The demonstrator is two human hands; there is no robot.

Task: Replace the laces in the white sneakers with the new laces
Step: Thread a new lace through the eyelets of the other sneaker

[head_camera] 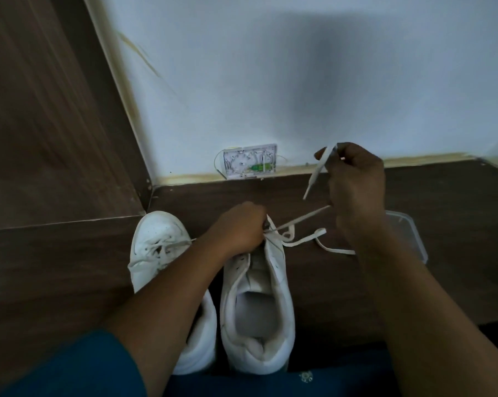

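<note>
Two white sneakers stand side by side on the dark wooden floor, toes toward the wall. The left sneaker [158, 245] is laced. The right sneaker [259, 305] has its upper eyelets bare and its tongue showing. My left hand [239, 230] grips the front of the right sneaker near the lowest eyelets. My right hand [353, 179] is raised to the right and pinches a white lace [316, 173], which runs taut from the shoe's front to that hand. The lace's other end [322, 242] lies loose on the floor.
A white wall box [250, 161] with its cover off sits at the skirting straight ahead. A clear plastic container [408, 233] lies on the floor behind my right forearm. A wooden panel [47, 124] rises at the left. My blue-clad legs fill the bottom edge.
</note>
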